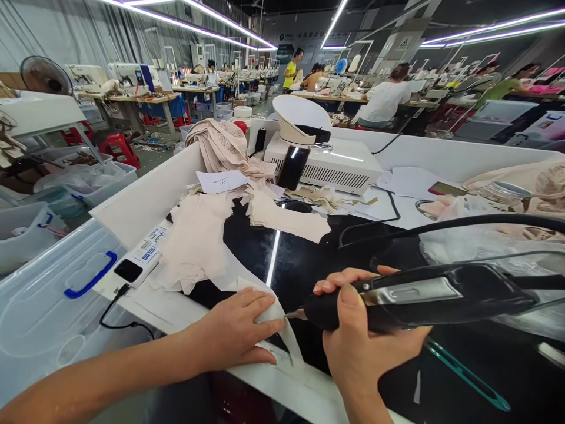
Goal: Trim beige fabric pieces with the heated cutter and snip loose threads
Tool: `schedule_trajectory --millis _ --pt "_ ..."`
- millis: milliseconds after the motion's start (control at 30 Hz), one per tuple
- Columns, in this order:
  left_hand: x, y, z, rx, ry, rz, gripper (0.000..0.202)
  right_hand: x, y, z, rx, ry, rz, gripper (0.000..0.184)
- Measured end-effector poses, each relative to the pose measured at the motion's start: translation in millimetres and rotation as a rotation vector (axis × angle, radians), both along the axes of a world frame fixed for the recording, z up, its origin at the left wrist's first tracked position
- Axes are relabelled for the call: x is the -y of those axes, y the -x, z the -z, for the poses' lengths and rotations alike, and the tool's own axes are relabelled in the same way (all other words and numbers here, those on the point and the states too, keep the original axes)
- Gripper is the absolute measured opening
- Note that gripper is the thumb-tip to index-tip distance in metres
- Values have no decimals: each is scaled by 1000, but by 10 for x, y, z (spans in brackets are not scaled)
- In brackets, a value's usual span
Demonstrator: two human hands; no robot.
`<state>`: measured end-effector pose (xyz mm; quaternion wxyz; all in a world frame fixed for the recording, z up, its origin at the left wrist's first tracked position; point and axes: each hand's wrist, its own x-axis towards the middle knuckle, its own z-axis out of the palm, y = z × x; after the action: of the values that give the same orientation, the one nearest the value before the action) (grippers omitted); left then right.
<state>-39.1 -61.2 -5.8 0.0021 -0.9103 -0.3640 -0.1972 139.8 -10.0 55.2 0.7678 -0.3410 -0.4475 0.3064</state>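
My right hand [362, 347] is closed around a black corded handheld cutter [477, 294], with my thumb along its top. Its narrow metal tip points left and meets the edge of a thin white sheet [276, 309]. On that sheet my left hand [241, 330] lies flat, fingers stretched out and holding nothing, its fingertips close to the tip. A narrow curved strip hangs off the sheet towards the table's front edge. Stacked beige fabric pieces [198, 235] lie just beyond my left hand. Another beige fabric piece [289, 218] rests further back on the glossy black tabletop [326, 253].
A phone [293, 168] leans against a white vented box [326, 162] at the back. The cutter's thick cable [477, 221] arches across the right. A teal slotted tool [470, 374] lies at front right. Clear bins [39, 330] stand left; people sit at sewing tables behind.
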Motion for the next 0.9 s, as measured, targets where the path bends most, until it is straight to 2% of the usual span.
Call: schedule_trajectory --millis 233,433,700,900 --pt "9 -1 -18 -69 -4 4 69 -25 6 -18 -14 25 13 43" --pt "-22 -18 -86 -99 12 21 70 -107 76 -116 -64 -1 9 44" --pt "-36 -26 -108 -132 11 33 69 -135 83 -36 -35 33 1 43" --pt "-50 -31 -139 -145 30 40 67 -168 103 -89 -70 15 -4 44"
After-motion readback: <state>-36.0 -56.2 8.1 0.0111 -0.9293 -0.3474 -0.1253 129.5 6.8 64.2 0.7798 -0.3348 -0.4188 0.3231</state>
